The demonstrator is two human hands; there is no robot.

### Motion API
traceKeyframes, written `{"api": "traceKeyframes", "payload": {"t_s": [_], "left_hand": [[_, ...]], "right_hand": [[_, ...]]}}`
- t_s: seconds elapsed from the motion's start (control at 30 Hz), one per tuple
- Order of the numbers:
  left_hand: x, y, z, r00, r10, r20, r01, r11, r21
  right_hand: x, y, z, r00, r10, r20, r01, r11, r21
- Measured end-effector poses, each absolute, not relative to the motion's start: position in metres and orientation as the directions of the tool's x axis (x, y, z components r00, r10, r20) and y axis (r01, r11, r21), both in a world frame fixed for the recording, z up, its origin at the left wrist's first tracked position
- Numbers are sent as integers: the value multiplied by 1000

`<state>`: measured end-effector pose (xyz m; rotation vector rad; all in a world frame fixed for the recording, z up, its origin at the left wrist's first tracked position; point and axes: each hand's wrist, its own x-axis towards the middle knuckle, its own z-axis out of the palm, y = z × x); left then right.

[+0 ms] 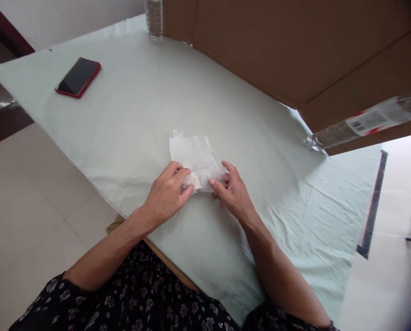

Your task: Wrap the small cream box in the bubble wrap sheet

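A thin white sheet (191,151), wrinkled and partly see-through like plastic or tissue, lies on the cloth-covered table. My left hand (167,188) is closed at its near left corner, with thumb and fingers around a small crumpled off-white bit (192,181). Whether that bit belongs to the sheet or is wrapped in it, I cannot tell. At the near right corner my right hand (233,188) pinches the translucent edge, thumb on top and the index finger raised off it. Some fingertips of both hands are hidden.
A phone in a red case (78,77) lies at the far left of the table (129,105). A large brown cardboard box (260,41) stands at the back right, with a clear bottle (154,18) at one corner and a labelled bottle (367,122) along another.
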<state>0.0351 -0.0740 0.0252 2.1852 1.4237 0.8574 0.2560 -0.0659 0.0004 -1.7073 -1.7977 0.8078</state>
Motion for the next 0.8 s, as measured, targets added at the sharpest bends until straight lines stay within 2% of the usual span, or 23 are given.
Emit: {"api": "traceKeyframes", "payload": {"t_s": [0.4, 0.57, 0.8], "left_hand": [[32, -67, 31, 439, 877, 196, 741, -477, 473], [32, -64, 35, 451, 884, 122, 747, -449, 490], [32, -62, 35, 439, 895, 83, 724, -407, 558]], "right_hand": [[223, -53, 11, 19, 999, -41, 450, -45, -892], [215, -56, 18, 4, 995, -95, 243, -93, -965], [205, -56, 25, -50, 992, -119, 164, -110, -980]]}}
